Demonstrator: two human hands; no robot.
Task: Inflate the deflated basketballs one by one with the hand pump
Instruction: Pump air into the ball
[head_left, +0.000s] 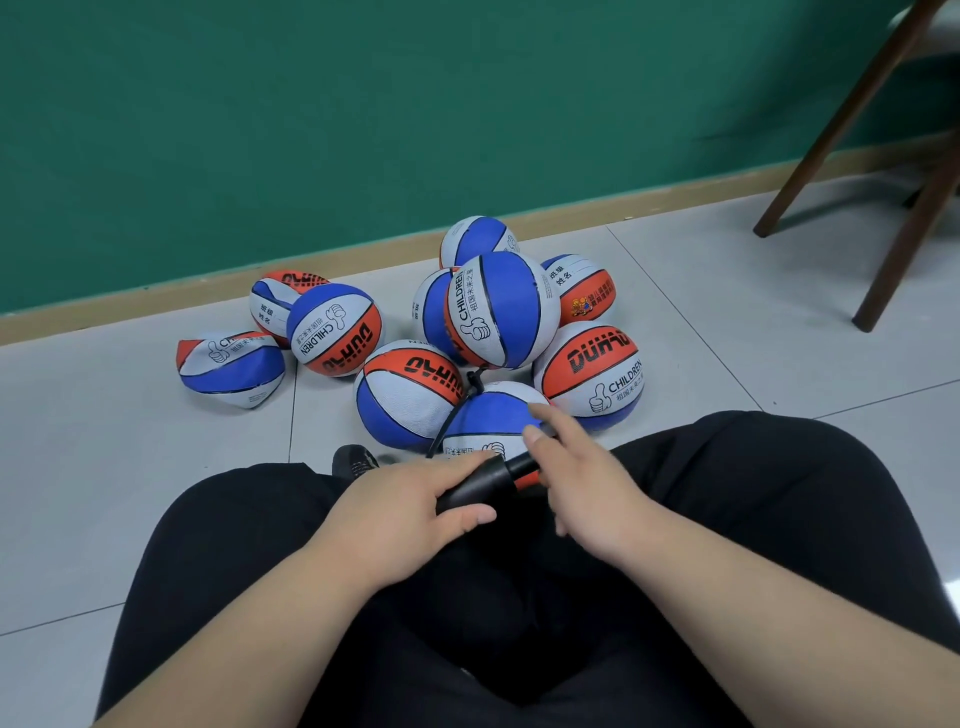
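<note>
A black and orange hand pump (491, 480) lies across my lap. My left hand (415, 506) grips its black barrel. My right hand (576, 478) holds the handle end, index finger stretched forward. A thin black hose (457, 410) runs from the pump up to a blue and white basketball (488, 415) just in front of my knees. Several red, white and blue basketballs are piled behind it, some round, like the one on top of the pile (501, 309). A collapsed ball (231, 366) lies at the left, another (275, 301) by the wall.
The grey tiled floor (727, 291) meets a green wall (363, 114) with a wooden skirting. Dark wooden chair legs (883, 197) stand at the right. My black-trousered legs fill the foreground, with a dark shoe (356, 461) by the left knee.
</note>
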